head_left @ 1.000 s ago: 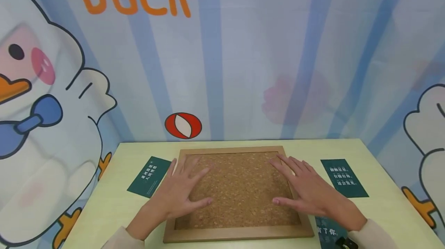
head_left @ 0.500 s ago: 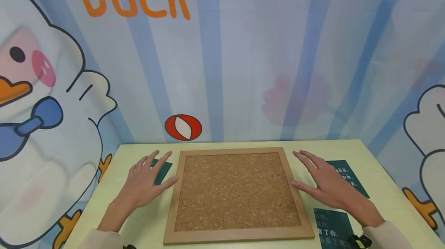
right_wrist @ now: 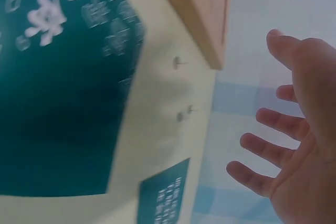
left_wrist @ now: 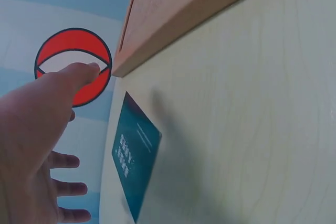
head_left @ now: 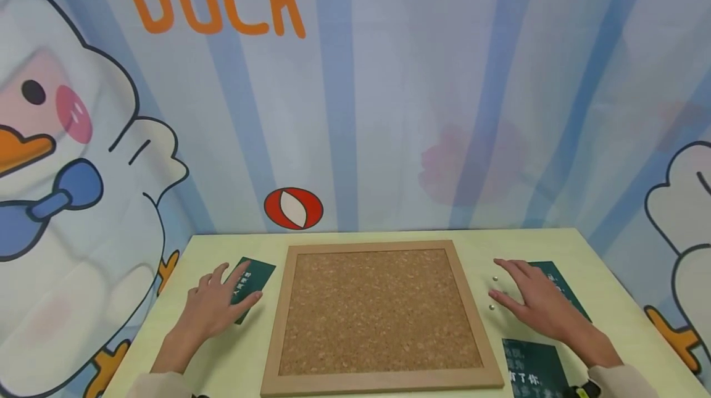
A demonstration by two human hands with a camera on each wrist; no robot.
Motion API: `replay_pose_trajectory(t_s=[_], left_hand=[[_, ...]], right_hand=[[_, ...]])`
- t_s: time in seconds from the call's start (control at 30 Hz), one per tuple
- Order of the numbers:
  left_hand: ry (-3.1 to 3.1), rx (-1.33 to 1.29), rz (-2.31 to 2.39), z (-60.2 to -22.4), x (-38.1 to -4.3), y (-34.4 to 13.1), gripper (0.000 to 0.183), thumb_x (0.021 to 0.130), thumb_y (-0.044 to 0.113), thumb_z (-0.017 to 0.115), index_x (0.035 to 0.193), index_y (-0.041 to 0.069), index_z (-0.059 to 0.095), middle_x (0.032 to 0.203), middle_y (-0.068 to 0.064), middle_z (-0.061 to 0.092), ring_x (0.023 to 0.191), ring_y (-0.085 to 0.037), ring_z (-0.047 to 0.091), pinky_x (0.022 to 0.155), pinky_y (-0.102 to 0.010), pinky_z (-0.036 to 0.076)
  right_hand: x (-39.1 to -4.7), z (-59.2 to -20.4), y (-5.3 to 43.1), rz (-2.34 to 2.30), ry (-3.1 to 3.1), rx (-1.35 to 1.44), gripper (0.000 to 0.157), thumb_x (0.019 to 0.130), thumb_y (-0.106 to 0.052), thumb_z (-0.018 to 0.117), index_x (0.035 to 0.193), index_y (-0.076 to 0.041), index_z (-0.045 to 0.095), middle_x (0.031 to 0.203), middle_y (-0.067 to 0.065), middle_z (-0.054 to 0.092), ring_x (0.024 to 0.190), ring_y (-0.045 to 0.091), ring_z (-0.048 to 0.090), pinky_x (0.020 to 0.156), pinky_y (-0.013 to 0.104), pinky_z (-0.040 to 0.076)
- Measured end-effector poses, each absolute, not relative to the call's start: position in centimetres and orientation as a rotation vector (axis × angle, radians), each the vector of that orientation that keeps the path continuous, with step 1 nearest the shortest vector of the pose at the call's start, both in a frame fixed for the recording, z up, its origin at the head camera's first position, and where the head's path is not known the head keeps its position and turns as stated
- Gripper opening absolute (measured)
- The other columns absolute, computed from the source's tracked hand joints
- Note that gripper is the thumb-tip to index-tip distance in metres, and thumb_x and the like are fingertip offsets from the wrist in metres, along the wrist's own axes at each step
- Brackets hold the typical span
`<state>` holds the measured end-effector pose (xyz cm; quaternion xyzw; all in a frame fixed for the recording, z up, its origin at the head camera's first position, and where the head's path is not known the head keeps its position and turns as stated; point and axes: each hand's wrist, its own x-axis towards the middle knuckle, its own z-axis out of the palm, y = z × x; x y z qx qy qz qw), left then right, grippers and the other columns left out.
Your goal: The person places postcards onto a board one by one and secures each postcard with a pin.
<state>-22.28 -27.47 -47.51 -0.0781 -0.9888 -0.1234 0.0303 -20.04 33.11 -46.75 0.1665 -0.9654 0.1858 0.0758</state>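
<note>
A cork board (head_left: pixel 380 308) in a light wooden frame lies flat on the table between my hands. To its left, my left hand (head_left: pixel 208 308) hovers with relaxed, spread fingers, overlapping a dark green card (head_left: pixel 262 272) with white writing. On the other side my right hand (head_left: pixel 539 306) holds nothing, its fingers loosely extended. Small pins (head_left: pixel 491 307) with metallic heads lie by its thumb and fingertips; the right wrist view shows a pin (right_wrist: pixel 177 63) with its shaft sticking out sideways. Behind that hand another green card (head_left: pixel 566 290) is partly covered.
A larger green card (head_left: pixel 533 364) lies at the front right, near the board's corner. The pale wooden table (head_left: pixel 239 373) ends at a blue-striped backdrop (head_left: pixel 383 108) with duck drawings and a red ball picture (head_left: pixel 293 208). A dark wristband (head_left: pixel 583 390) shows at the right sleeve.
Both hands have moved outward from over the board, the left to the left and the right to the right. The pins beside the right hand have come into view. The board stays put.
</note>
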Motion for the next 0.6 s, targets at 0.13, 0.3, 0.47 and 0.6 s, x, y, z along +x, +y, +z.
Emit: replay_pose_trajectory(t_s=[0.13, 0.3, 0.47, 0.6], left_hand=[[-3.092, -0.193, -0.398, -48.4, -22.6, -28.1, 0.082, 0.099, 0.065, 0.056, 0.158, 0.009, 0.040, 0.151, -0.039, 0.037, 0.127, -0.066, 0.041, 0.090, -0.080, 0.036], [-3.138, -0.127, -0.396, -49.3, -22.9, -28.5, 0.086, 0.098, 0.068, 0.054, 0.158, 0.007, 0.040, 0.149, -0.040, 0.037, 0.127, -0.066, 0.040, 0.091, -0.080, 0.036], [-3.160, -0.083, -0.378, -49.8, -23.1, -28.6, 0.088, 0.097, 0.070, 0.053, 0.156, 0.005, 0.042, 0.145, -0.042, 0.039, 0.124, -0.065, 0.041, 0.090, -0.078, 0.036], [-3.192, -0.052, -0.348, -50.2, -23.3, -28.6, 0.087, 0.098, 0.069, 0.054, 0.155, 0.003, 0.044, 0.142, -0.041, 0.041, 0.123, -0.063, 0.043, 0.091, -0.077, 0.037]], right_hand=[[-20.1, -48.1, 33.5, 0.542, -2.941, 0.452, 0.065, 0.100, -0.044, 0.068, 0.149, -0.004, 0.051, 0.142, 0.028, 0.053, 0.126, 0.054, 0.051, 0.095, 0.072, 0.042], [-20.1, -49.5, 33.4, 0.488, -2.957, 0.432, 0.063, 0.094, -0.043, 0.076, 0.140, -0.004, 0.060, 0.133, 0.026, 0.060, 0.120, 0.050, 0.056, 0.094, 0.070, 0.044], [-20.4, -50.3, 33.1, 0.443, -2.982, 0.417, 0.049, 0.092, -0.033, 0.080, 0.129, -0.003, 0.068, 0.122, 0.020, 0.064, 0.111, 0.043, 0.061, 0.092, 0.064, 0.048], [-20.7, -50.7, 33.1, 0.443, -3.049, 0.393, 0.035, 0.092, -0.027, 0.080, 0.119, -0.006, 0.072, 0.115, 0.015, 0.067, 0.106, 0.037, 0.063, 0.091, 0.061, 0.050]])
